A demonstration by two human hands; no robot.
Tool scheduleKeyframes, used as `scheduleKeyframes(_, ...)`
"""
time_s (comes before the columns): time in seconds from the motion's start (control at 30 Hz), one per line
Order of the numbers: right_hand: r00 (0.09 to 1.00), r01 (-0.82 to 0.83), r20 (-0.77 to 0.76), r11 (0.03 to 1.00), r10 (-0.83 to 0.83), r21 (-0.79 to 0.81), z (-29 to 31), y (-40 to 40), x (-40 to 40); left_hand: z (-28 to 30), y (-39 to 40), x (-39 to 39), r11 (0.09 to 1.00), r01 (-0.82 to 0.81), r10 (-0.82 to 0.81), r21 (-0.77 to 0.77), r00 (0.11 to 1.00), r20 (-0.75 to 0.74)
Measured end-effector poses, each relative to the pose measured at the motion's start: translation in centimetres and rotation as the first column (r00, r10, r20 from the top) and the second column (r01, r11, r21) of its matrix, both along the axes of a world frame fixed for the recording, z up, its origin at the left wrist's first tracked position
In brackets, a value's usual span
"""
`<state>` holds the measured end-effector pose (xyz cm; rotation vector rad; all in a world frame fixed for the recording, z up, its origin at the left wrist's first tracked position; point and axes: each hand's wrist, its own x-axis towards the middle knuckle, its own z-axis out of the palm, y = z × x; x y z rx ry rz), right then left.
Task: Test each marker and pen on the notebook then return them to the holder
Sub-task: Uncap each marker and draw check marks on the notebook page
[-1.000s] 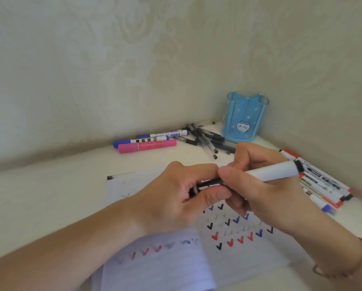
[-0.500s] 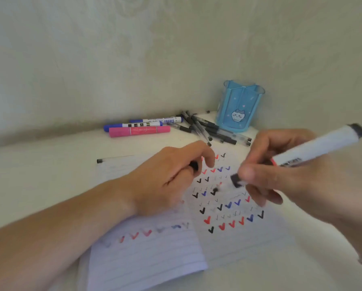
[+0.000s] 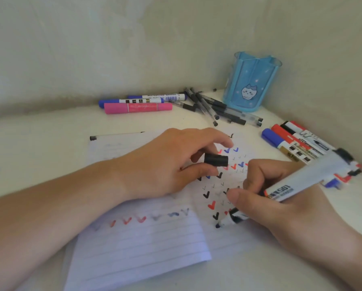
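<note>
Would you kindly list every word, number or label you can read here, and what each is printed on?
"WHITEBOARD MARKER": on the white marker lying by the wall.
"501": on the marker held in the right hand, seen upside down; the smaller line beneath is blurred.
Labels on the marker group at right: too small to read.

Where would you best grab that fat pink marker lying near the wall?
Grip the pink double-capped marker round its middle band, coming straight down from above. It lies flat and crosswise with bare table on its near side, while a blue-capped white marker lies close along its far side, so fingers fit best over the top.
</note>
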<state>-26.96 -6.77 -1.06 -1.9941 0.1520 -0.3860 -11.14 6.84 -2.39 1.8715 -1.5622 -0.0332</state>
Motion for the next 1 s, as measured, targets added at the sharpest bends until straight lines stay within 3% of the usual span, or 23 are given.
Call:
scheduleKeyframes(0.5,0.999,0.033,0.006,0.999,-0.033,-0.003,-0.4,-0.4,0.2,-0.1,0.0,0.1,1.0,0.013,-0.012,-0.009,0.997,0.075)
scheduleKeyframes(0.63,0.994,0.071,0.058,0.966,-0.089,0.249,0.2,-0.7,0.5,0.0,0.0,0.1,1.0,-0.01,0.011,-0.025,1.0,0.019)
scheduleKeyframes(0.73,0.972,0.075,0.171,0.897,-0.164,0.435,1.3,-2.0,0.9,0.2,0.0,0.1,0.996,-0.07,0.064,-0.059,0.993,-0.098)
scheduleKeyframes(0.8,0.971,0.089,0.146,0.849,-0.191,0.52,1.7,-2.9,1.1,0.4,-0.1,0.0,0.988,-0.11,0.087,-0.105,0.976,-0.202)
scheduleKeyframes(0.9,0.975,0.124,0.089,0.826,-0.205,0.55,1.4,-3.6,1.0,0.7,-0.2,-0.1,0.983,-0.121,0.078,-0.141,0.957,-0.281)
scheduleKeyframes(1.0,0.973,0.132,0.086,0.825,-0.214,0.549,1.1,-3.5,1.0,0.7,-0.2,-0.2,0.985,-0.077,0.037,-0.156,0.97,-0.242)
